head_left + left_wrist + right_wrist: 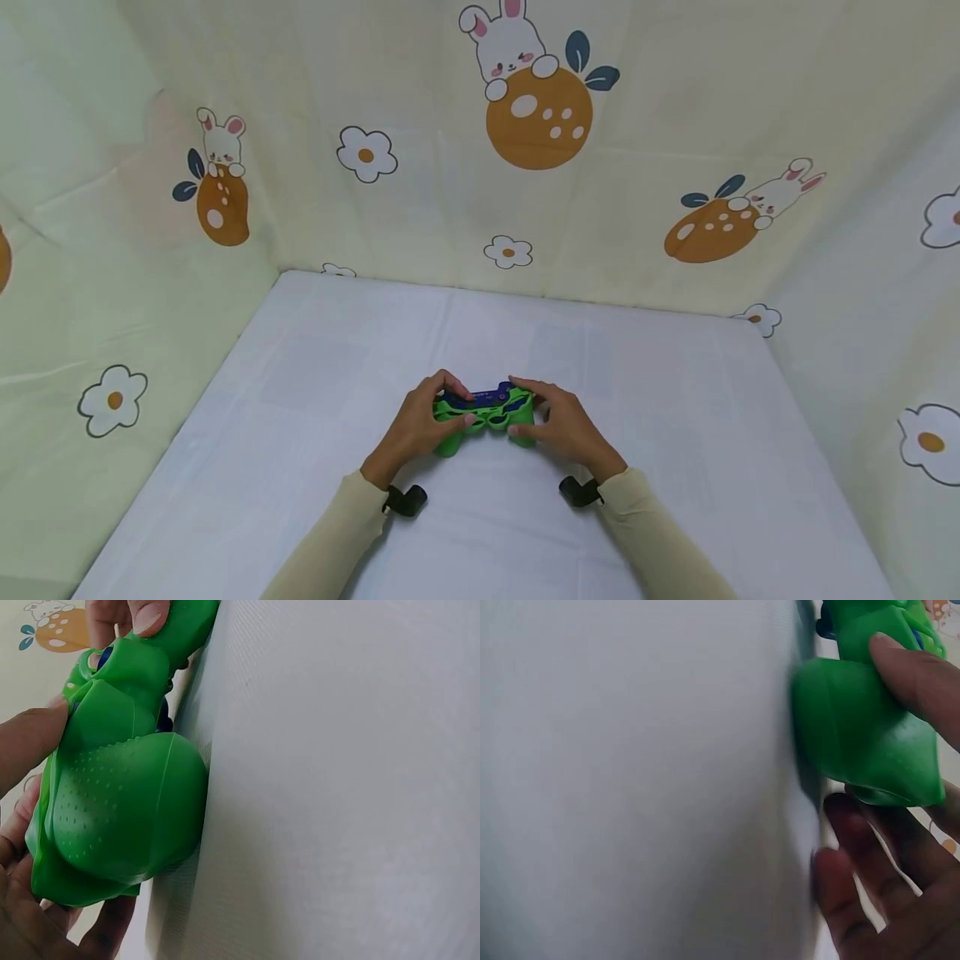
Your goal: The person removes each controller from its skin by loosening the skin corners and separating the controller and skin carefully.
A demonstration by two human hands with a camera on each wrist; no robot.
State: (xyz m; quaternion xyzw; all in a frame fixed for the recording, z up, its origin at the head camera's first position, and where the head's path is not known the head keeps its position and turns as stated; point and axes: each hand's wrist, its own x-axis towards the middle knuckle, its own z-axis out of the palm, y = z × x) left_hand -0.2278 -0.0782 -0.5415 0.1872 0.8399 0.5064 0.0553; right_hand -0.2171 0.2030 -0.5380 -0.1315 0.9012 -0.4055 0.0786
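Observation:
A blue game controller [491,397] sits on the white tabletop inside a green rubbery cover [447,447], with blue showing along its far edge. My left hand [415,425] grips its left side, the thumb on the near face and fingers reaching over the far side. At the other end, my right hand [567,425] holds the right side between thumb and fingers. The left wrist view shows the dotted handle of the cover [124,806], its edge standing out near the fingers. In the right wrist view, the thumb presses the cover [859,724], while the lower fingers spread beneath.
White cloth covers the table [322,367] around the controller. A cream curtain [420,208] with rabbits, oranges and flowers encloses the back and both sides. Each wrist wears a black camera, one on the left wrist [407,501] and one on the right wrist [579,492].

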